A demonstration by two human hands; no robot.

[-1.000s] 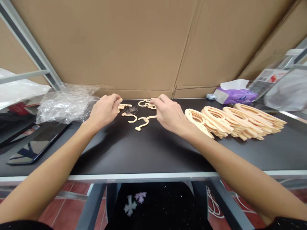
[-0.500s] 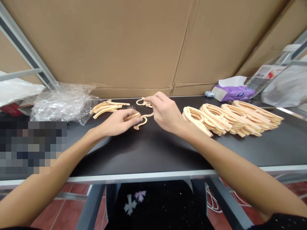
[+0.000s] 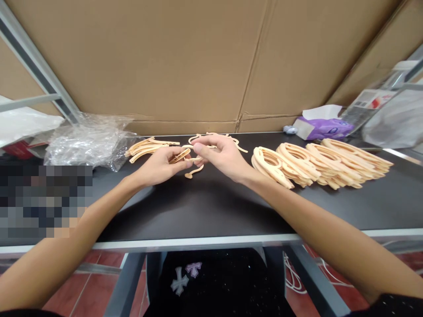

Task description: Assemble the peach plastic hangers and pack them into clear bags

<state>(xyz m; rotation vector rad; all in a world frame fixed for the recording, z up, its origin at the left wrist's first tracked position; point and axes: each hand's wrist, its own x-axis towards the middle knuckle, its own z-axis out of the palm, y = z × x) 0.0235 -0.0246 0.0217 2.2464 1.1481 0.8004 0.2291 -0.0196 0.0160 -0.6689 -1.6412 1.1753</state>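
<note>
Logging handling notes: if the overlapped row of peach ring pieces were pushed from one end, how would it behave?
The ring pieces look thin and flat, so probably light. They overlap loosely, so a push would likely slide and scatter them on the smooth table.

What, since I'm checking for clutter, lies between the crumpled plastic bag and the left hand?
In the head view, a small pile of curved beige strips lies on the black table between the plastic bag and the left hand.
</note>
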